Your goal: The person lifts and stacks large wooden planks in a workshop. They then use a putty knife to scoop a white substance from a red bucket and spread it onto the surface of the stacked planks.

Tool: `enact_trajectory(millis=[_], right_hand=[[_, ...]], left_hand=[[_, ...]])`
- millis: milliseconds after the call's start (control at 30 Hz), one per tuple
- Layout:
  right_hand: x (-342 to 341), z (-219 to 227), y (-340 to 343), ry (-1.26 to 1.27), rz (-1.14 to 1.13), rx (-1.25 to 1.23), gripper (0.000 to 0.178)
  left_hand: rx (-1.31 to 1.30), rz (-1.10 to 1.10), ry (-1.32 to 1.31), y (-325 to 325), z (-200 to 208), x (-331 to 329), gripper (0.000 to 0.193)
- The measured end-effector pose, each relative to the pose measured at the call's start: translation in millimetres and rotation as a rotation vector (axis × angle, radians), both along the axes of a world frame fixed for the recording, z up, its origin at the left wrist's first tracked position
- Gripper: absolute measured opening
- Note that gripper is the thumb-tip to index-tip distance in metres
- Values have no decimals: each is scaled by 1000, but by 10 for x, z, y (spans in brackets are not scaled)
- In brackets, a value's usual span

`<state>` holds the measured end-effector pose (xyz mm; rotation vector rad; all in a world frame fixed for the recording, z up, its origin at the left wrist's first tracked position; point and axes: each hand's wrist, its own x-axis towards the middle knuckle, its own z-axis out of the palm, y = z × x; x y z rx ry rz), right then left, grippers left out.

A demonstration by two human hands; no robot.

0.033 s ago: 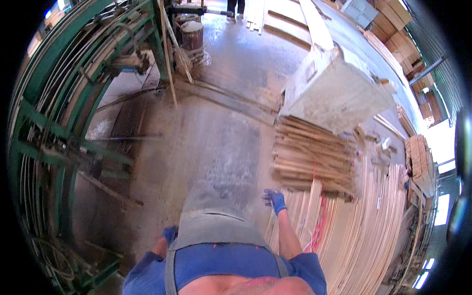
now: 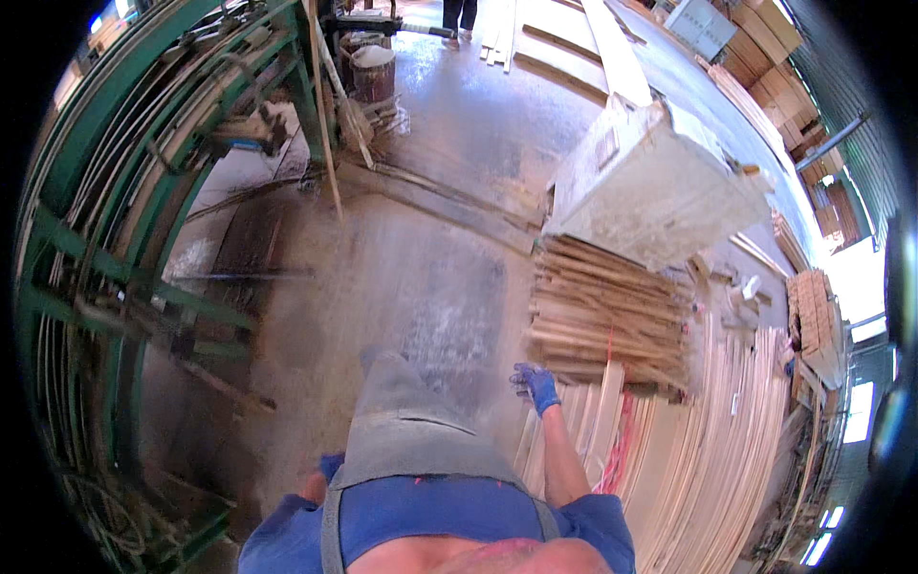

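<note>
My right hand (image 2: 537,386), in a blue work glove, hangs out to my right beside the near stack of pale wooden strips (image 2: 669,459). Its fingers are apart and slightly bent, with nothing in them. At my left hip, my left hand (image 2: 332,465) shows only as a bit of blue glove; the rest is hidden by my grey apron (image 2: 411,435) and body, so its fingers cannot be made out. Red strapping (image 2: 620,445) lies on the pale strips near my right forearm.
A green machine frame (image 2: 115,249) fills the left side. Ahead to the right, a pale box-shaped block (image 2: 650,191) stands by a stack of brown boards (image 2: 607,311). A low strip (image 2: 449,201) crosses the floor. Another person's legs (image 2: 459,14) show far ahead.
The floor and stacks have shifted very slightly in view. My left glove shows a little less beside the apron; my right hand has hardly moved.
</note>
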<state>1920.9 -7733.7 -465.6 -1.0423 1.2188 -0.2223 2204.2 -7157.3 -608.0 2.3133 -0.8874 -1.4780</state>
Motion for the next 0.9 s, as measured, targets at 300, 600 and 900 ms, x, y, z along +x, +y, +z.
enact_trajectory(millis=[300, 600, 900], right_hand=[[886, -1119, -1666, 311, -8, 161, 30], [1188, -1213, -3363, 413, -206, 472, 20], [2971, -925, -7431, 114, -221, 43, 26]], left_hand=[[159, 896, 578, -3780, -348, 2540, 24], [-521, 748, 454, -9456, 1530, 5203, 34], [-521, 199, 656, -11464, 2848, 4835, 46]])
